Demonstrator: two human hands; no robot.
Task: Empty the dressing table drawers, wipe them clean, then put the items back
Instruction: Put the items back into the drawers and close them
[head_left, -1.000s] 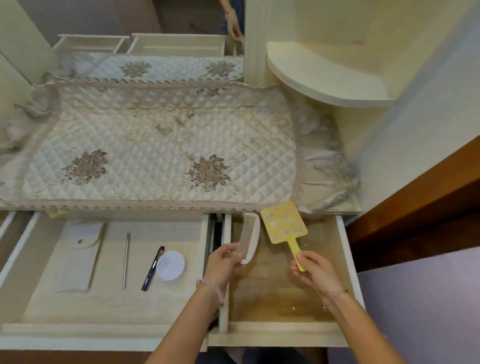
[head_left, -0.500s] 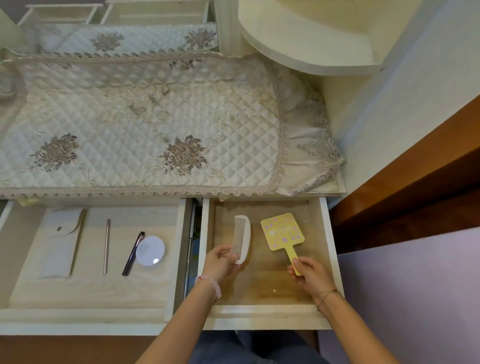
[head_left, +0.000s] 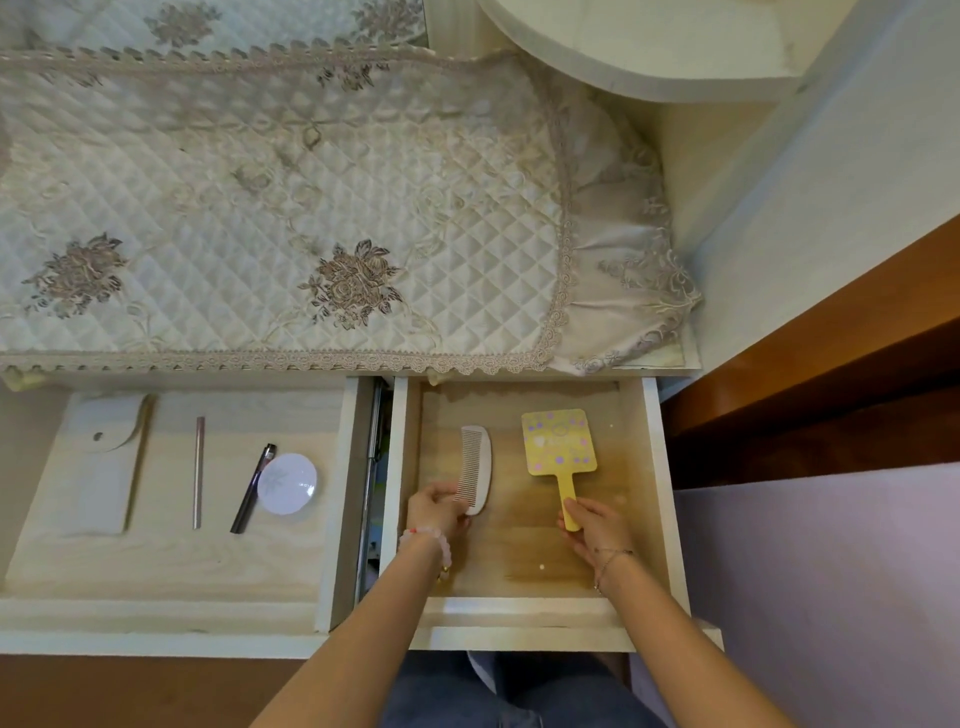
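**Two hands, two items in an open drawer**

Both drawers of the dressing table stand pulled out. Inside the right drawer (head_left: 652, 467), the left hand (head_left: 435, 508) pinches the near end of a white comb (head_left: 476, 466), while the right hand (head_left: 597, 526) grips the handle of a yellow paddle mirror (head_left: 558, 441) dotted in purple; its pale printing is too blurred to read. The left drawer (head_left: 156, 564) holds a white pouch (head_left: 103, 470), a thin pink stick (head_left: 198, 470), a dark pen (head_left: 253, 489) and a round white compact (head_left: 287, 483). A quilted, lace-edged cover (head_left: 260, 197) drapes the tabletop.
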